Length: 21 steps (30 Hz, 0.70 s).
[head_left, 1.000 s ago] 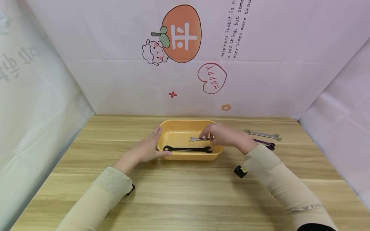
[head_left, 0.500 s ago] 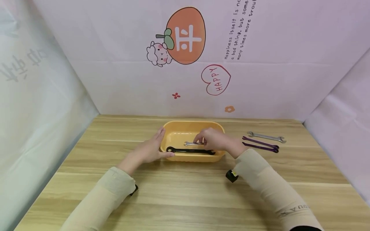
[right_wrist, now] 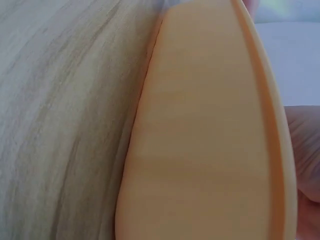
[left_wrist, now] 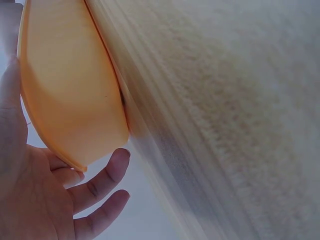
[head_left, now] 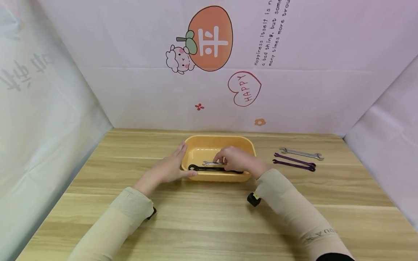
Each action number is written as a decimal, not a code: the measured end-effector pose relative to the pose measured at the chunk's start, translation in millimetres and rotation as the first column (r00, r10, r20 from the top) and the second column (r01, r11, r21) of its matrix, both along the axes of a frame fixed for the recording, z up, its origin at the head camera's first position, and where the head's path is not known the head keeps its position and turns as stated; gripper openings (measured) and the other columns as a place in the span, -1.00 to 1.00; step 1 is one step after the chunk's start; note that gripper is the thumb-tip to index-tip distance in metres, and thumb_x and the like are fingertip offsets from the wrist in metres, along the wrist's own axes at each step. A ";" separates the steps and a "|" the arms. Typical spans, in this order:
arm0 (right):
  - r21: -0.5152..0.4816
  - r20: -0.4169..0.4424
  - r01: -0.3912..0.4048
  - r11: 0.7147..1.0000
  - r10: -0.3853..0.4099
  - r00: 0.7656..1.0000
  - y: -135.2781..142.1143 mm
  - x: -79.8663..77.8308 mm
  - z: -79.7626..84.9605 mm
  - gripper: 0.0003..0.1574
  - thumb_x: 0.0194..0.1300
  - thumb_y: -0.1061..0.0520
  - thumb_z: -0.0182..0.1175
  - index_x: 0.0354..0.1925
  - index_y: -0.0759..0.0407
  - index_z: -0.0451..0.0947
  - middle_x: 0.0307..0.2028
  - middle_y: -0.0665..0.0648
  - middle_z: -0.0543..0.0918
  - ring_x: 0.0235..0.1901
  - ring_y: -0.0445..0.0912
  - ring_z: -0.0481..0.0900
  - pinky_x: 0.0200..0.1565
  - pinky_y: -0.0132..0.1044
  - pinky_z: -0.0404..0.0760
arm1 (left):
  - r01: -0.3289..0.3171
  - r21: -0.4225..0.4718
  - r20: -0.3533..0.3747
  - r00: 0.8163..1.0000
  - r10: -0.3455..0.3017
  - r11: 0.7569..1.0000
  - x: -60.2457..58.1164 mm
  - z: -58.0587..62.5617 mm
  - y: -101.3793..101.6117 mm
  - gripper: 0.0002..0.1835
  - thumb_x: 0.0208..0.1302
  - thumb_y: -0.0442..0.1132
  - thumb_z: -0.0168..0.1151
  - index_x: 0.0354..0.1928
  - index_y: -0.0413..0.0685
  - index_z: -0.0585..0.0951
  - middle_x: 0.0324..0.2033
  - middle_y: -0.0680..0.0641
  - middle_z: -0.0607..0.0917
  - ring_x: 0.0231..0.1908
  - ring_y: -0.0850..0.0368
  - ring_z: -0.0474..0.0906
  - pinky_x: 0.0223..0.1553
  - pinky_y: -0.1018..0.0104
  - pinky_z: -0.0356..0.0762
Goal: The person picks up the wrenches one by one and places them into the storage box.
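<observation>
A yellow plastic basin [head_left: 225, 178] sits toward the back of the table. My left hand [head_left: 168, 168] rests against its left end, fingers fairly straight along the side and thumb over the front rim. The left wrist view shows that hand's fingers [left_wrist: 102, 182] loosely spread at the basin's corner. Inside the basin, my right hand [head_left: 236, 159] pinches a small silver open-end wrench [head_left: 210, 163], holding it just behind a black wrench [head_left: 204, 168] that lies along the front wall. My fingers hide the silver wrench's right end; in the right wrist view the basin wall [right_wrist: 200, 125] covers most of the hand.
To the basin's right lie a silver double open-end wrench [head_left: 302, 153] and two purple wrenches, a rear one [head_left: 294, 159] and a front one [head_left: 294, 165]. A white printed backdrop [head_left: 147, 98] stands behind the wooden table [head_left: 202, 221], with white sheets at both sides.
The right hand has moved left and slightly toward the front wall with the small silver wrench, close to the black one. The left hand stays at the basin. The view has shifted slightly.
</observation>
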State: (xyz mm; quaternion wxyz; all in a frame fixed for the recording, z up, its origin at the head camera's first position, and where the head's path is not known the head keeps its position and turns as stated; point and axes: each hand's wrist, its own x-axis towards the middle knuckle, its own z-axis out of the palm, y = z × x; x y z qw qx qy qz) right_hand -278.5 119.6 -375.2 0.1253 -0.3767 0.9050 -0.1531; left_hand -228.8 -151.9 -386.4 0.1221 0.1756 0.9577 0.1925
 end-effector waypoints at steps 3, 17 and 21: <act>-0.006 0.006 0.008 1.000 -0.008 1.000 -1.1 -1.6 -2.8 -0.55 0.23 0.45 0.31 0.04 0.12 0.74 -0.24 0.02 0.68 -0.29 -0.13 0.60 -0.22 -0.25 0.63 | 0.001 -0.003 -0.003 1.000 -0.001 1.000 -0.2 0.0 0.2 0.29 0.25 0.45 0.23 0.64 -0.11 -0.26 0.63 -0.10 -0.29 0.40 -0.35 0.28 0.27 -0.19 0.41; -0.026 0.065 0.045 0.999 -0.043 0.997 -5.8 -5.0 -7.7 -0.53 0.23 0.46 0.28 0.06 0.16 0.73 -0.21 0.07 0.69 -0.24 -0.09 0.61 -0.14 -0.20 0.64 | 0.009 -0.008 -0.008 1.000 -0.009 1.000 -0.5 0.6 0.7 0.33 0.20 0.53 0.18 0.64 -0.12 -0.26 0.62 -0.13 -0.28 0.41 -0.33 0.28 0.26 -0.16 0.44; -0.027 0.074 0.050 0.998 -0.048 0.996 -8.8 -7.3 -9.5 -0.53 0.22 0.48 0.26 0.05 0.17 0.74 -0.21 0.08 0.70 -0.24 -0.08 0.61 -0.14 -0.20 0.64 | 0.008 -0.014 -0.007 1.000 -0.008 1.000 -0.9 0.3 0.4 0.34 0.17 0.57 0.15 0.64 -0.11 -0.26 0.62 -0.11 -0.29 0.36 -0.33 0.35 0.21 -0.14 0.50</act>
